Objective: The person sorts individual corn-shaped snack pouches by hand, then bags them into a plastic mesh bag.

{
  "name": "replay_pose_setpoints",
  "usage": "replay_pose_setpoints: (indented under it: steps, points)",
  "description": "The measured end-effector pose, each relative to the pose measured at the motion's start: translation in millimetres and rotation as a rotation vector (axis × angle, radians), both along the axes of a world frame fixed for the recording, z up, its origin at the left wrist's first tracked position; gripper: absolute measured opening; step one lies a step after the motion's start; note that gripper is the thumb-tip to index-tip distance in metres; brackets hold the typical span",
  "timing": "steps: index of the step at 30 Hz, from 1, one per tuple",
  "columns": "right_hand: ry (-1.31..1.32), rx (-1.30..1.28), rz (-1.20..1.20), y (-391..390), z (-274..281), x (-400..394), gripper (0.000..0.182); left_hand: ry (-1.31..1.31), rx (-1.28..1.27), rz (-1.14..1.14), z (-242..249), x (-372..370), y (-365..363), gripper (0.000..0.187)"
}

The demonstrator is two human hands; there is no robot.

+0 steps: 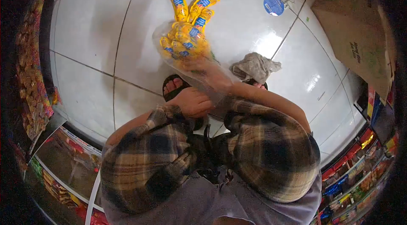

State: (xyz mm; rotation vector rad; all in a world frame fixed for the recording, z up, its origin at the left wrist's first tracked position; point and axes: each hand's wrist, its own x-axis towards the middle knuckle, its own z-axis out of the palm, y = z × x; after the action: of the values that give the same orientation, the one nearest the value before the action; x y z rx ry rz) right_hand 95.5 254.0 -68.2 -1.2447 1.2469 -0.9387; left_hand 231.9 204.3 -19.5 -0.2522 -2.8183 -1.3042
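A clear plastic bag (169, 38) holds several yellow snack packets (186, 38) with blue labels, hanging over the white tiled floor. My right hand (210, 72) grips the bag near its opening, just below the packets. My left hand (193, 103) closes on the lower end of the same plastic. Three more yellow packets (193, 6) lie on the floor tiles just beyond the bag. Both arms wear plaid sleeves.
A grey rag (254, 67) lies on the floor beside my sandalled foot (174, 87). A blue round lid (273, 5) rests farther off. A cardboard box (360, 34) stands at the right. Shelves of packaged snacks (34, 85) line both sides.
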Motion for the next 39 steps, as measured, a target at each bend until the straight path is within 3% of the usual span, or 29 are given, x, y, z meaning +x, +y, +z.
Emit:
replay_pose_setpoints:
  steps: [4,6,11,13,15,16,17,19,23,25,28,30,34,36,38,39]
  points:
    - [0.082,-0.075,0.001,10,-14,11,0.027,0.056,0.037,0.088,-6,3,4,0.017]
    - [0.099,0.057,0.222,16,3,-1,0.025,0.169,0.078,0.066,-7,-2,1,0.013]
    - [0.116,0.352,0.766,23,74,-69,0.022,0.102,0.104,0.095,-1,-1,-7,0.013]
    - [-0.032,0.168,0.721,11,106,-110,0.017,0.104,0.161,0.151,-2,0,-6,0.013]
    - [0.17,0.181,0.473,-18,118,-123,0.017,0.086,0.171,0.231,-2,1,-4,0.013]
    - [0.604,0.222,0.226,-37,126,-112,0.017,0.086,0.173,0.235,-1,0,-4,0.013]
    - [0.989,-0.123,0.129,-48,94,-109,0.018,0.095,0.185,0.252,1,-1,-4,0.013]
    - [1.381,-0.587,0.193,-69,34,-109,0.022,0.103,0.189,0.276,3,0,-5,0.012]
    - [1.443,-0.695,0.256,-89,-10,-89,0.022,0.063,0.16,0.237,4,8,-7,0.011]
    - [1.326,-0.634,0.259,-93,-27,-92,0.024,0.057,0.188,0.274,5,7,-7,0.01]
    - [1.303,-0.48,0.296,-82,-23,-106,0.028,0.096,0.176,0.331,11,7,-12,0.01]
    - [1.27,-0.493,0.245,-73,-22,-119,0.021,0.104,0.21,0.325,9,6,-12,0.01]
    - [1.485,-0.355,0.128,-68,-18,-142,0.021,0.046,0.183,0.251,-2,8,-7,0.009]
    - [1.305,-0.342,0.004,-67,-12,-143,0.029,0.053,0.171,0.222,3,5,-9,0.01]
    - [1.381,-0.47,-0.048,-65,-7,-139,0.032,0.062,0.167,0.229,-1,7,-9,0.01]
    - [1.155,-0.282,-0.071,-63,-6,-134,0.035,0.077,0.163,0.248,-1,7,-9,0.011]
